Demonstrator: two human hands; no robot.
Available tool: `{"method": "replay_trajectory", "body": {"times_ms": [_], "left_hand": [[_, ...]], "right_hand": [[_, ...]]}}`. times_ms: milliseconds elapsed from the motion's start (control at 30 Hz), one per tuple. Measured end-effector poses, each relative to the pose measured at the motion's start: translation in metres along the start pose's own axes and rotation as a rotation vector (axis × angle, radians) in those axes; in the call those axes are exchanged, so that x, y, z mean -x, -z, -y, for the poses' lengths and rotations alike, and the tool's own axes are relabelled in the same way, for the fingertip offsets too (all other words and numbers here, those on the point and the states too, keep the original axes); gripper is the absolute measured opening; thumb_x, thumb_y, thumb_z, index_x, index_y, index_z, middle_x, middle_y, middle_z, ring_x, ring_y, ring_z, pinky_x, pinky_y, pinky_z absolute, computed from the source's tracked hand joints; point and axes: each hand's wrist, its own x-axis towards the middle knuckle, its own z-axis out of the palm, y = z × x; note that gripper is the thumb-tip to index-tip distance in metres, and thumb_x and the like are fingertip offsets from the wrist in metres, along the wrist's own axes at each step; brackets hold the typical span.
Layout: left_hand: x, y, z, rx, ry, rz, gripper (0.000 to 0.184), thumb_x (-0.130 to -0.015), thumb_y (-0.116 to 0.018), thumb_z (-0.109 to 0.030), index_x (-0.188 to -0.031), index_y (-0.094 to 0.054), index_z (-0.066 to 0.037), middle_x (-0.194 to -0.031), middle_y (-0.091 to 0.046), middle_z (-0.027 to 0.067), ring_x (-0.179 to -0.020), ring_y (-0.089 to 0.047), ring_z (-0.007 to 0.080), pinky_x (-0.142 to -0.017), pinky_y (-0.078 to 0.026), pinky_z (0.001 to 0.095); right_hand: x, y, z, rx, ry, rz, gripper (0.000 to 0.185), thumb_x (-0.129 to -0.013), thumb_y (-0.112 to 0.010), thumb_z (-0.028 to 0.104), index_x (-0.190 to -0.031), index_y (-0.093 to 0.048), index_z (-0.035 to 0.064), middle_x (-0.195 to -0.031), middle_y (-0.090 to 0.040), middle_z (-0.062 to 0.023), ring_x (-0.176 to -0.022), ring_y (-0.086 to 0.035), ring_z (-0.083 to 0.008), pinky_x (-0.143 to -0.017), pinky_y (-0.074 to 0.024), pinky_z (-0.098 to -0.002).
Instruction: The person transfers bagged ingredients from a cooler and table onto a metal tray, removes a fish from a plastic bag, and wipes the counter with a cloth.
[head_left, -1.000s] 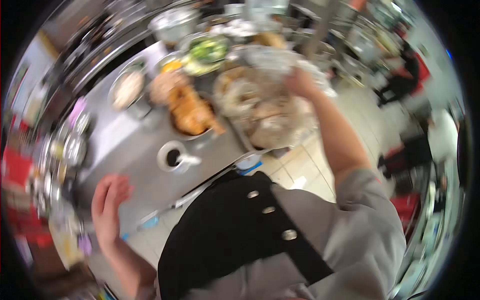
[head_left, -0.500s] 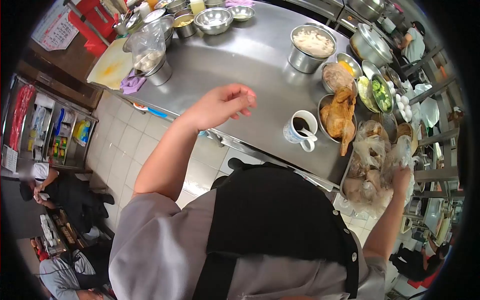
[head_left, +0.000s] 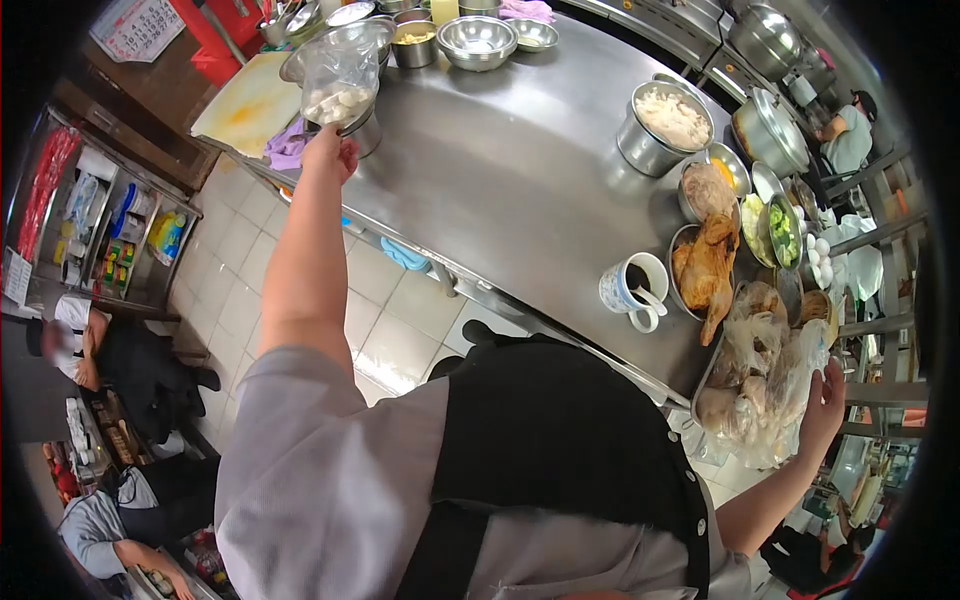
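So, white chunks (head_left: 338,106) in clear bag (head_left: 340,66).

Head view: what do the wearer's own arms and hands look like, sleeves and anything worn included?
The left hand and right hand are ungloved, and no watch or bracelet shows at the wrists. Short grey sleeves leave the forearms uncovered. Over the grey top is a black apron. Rings are too small to tell.
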Motion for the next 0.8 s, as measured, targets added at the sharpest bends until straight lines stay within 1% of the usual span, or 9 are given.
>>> {"method": "replay_trajectory", "body": {"times_ms": [100,200,333,467,567,600,700,733,800], "left_hand": [[-0.007,-0.006,-0.004,0.028,-0.033,-0.005,0.023,-0.092,-0.053,-0.020,-0.105,-0.056,-0.002,-0.073,-0.059,0.0081,-0.060,-0.063,0.0214,-0.046,-0.048,0.0317],[-0.004,-0.011,-0.010,0.048,-0.076,-0.071,0.020,-0.091,-0.052,-0.013,-0.104,-0.057,0.001,-0.077,-0.063,0.0109,-0.061,-0.064,0.0225,-0.047,-0.052,0.0313],[0.004,-0.008,-0.016,-0.047,-0.154,-0.084,0.017,-0.089,-0.054,-0.009,-0.099,-0.059,0.004,-0.083,-0.067,0.0158,-0.063,-0.067,0.0233,-0.048,-0.054,0.0328],[0.018,-0.006,-0.025,-0.104,-0.220,0.034,0.020,-0.090,-0.055,-0.013,-0.100,-0.061,0.002,-0.085,-0.069,0.0121,-0.066,-0.068,0.0218,-0.056,-0.054,0.0321],[0.055,-0.009,-0.037,-0.177,-0.283,0.121,0.018,-0.088,-0.055,-0.011,-0.100,-0.058,0.003,-0.088,-0.068,0.0143,-0.066,-0.068,0.0225,-0.056,-0.055,0.0321],[0.066,-0.010,-0.037,-0.192,-0.304,0.136,0.019,-0.088,-0.055,-0.010,-0.101,-0.057,0.004,-0.088,-0.068,0.0146,-0.066,-0.068,0.0228,-0.056,-0.056,0.0320],[0.095,-0.013,-0.029,-0.221,-0.339,0.222,0.024,-0.087,-0.056,-0.011,-0.105,-0.051,0.005,-0.088,-0.067,0.0145,-0.067,-0.069,0.0231,-0.056,-0.057,0.0314],[0.100,-0.014,-0.021,-0.222,-0.332,0.256,0.024,-0.087,-0.056,-0.011,-0.105,-0.051,0.004,-0.087,-0.067,0.0143,-0.066,-0.069,0.0228,-0.056,-0.057,0.0314],[0.115,-0.018,0.000,-0.242,-0.289,0.277,0.024,-0.086,-0.058,-0.013,-0.103,-0.054,0.003,-0.084,-0.067,0.0133,-0.066,-0.068,0.0211,-0.056,-0.057,0.0311]], "right_hand": [[0.011,-0.003,0.013,-0.040,-0.002,0.028,0.036,-0.096,-0.060,0.020,-0.129,-0.057,0.0075,-0.118,-0.063,-0.0092,-0.095,-0.060,-0.0159,-0.082,-0.0478,-0.0309],[0.019,-0.007,0.012,-0.044,0.024,0.070,0.034,-0.096,-0.060,0.020,-0.127,-0.059,0.0060,-0.113,-0.064,-0.0084,-0.092,-0.059,-0.0147,-0.079,-0.0477,-0.0297],[0.028,-0.013,0.006,-0.060,0.038,0.095,0.034,-0.096,-0.060,0.020,-0.127,-0.059,0.0055,-0.111,-0.064,-0.0089,-0.091,-0.059,-0.0144,-0.077,-0.0483,-0.0300],[0.037,-0.012,0.006,-0.095,0.011,0.067,0.032,-0.097,-0.059,0.017,-0.126,-0.059,0.0044,-0.109,-0.065,-0.0081,-0.089,-0.060,-0.0133,-0.074,-0.0488,-0.0285],[0.037,-0.008,-0.002,-0.166,-0.002,0.073,0.030,-0.097,-0.057,0.014,-0.125,-0.059,0.0042,-0.110,-0.065,-0.0070,-0.090,-0.060,-0.0110,-0.073,-0.0486,-0.0273],[0.038,-0.006,0.007,-0.198,-0.045,0.063,0.027,-0.098,-0.056,0.011,-0.123,-0.060,0.0033,-0.108,-0.065,-0.0055,-0.090,-0.058,-0.0097,-0.075,-0.0477,-0.0263],[0.044,-0.015,0.016,-0.479,0.053,0.085,0.025,-0.098,-0.055,0.010,-0.120,-0.061,0.0017,-0.104,-0.065,-0.0048,-0.089,-0.058,-0.0106,-0.078,-0.0467,-0.0254],[0.049,-0.018,0.041,-0.528,0.041,0.116,0.022,-0.096,-0.057,0.009,-0.116,-0.062,0.0001,-0.099,-0.065,-0.0041,-0.087,-0.058,-0.0115,-0.081,-0.0462,-0.0247],[0.060,-0.023,0.087,-0.614,0.076,0.311,0.021,-0.094,-0.060,0.007,-0.113,-0.062,-0.0001,-0.098,-0.065,-0.0044,-0.088,-0.058,-0.0117,-0.082,-0.0465,-0.0246]]}}
